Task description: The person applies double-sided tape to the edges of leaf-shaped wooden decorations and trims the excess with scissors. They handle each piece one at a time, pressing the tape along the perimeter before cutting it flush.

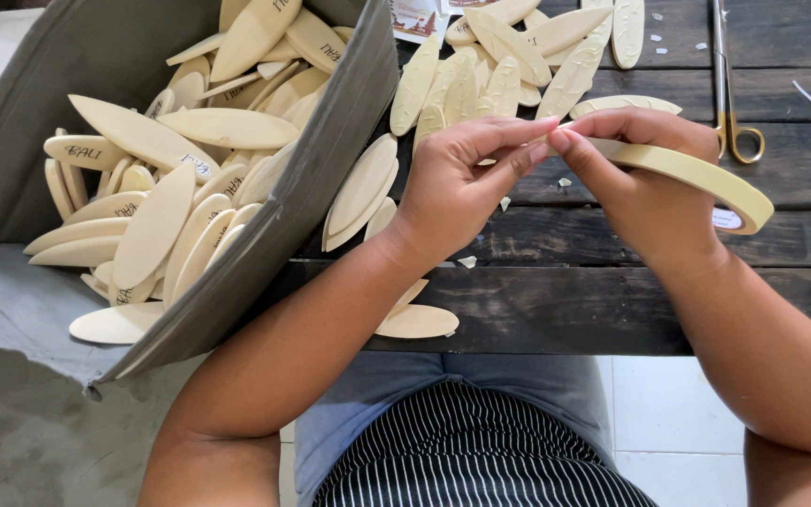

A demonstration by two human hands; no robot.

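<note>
My right hand (654, 188) holds a roll of cream masking tape (706, 180) over the dark wooden table (565, 300). My left hand (462, 183) meets it at the roll's near edge, thumb and fingertips pinching at the tape's end. A pile of pale, leaf-shaped wooden pieces (509, 61) lies on the table just beyond both hands. More of these pieces (363, 188) lie by my left wrist, and one (417, 322) rests at the table's front edge under my left forearm.
A grey fabric bin (265, 216) at the left holds many of the same wooden pieces, some with dark lettering. Gold-handled scissors (729, 94) lie at the back right. Small paper scraps dot the table. A printed card (420, 19) lies at the back.
</note>
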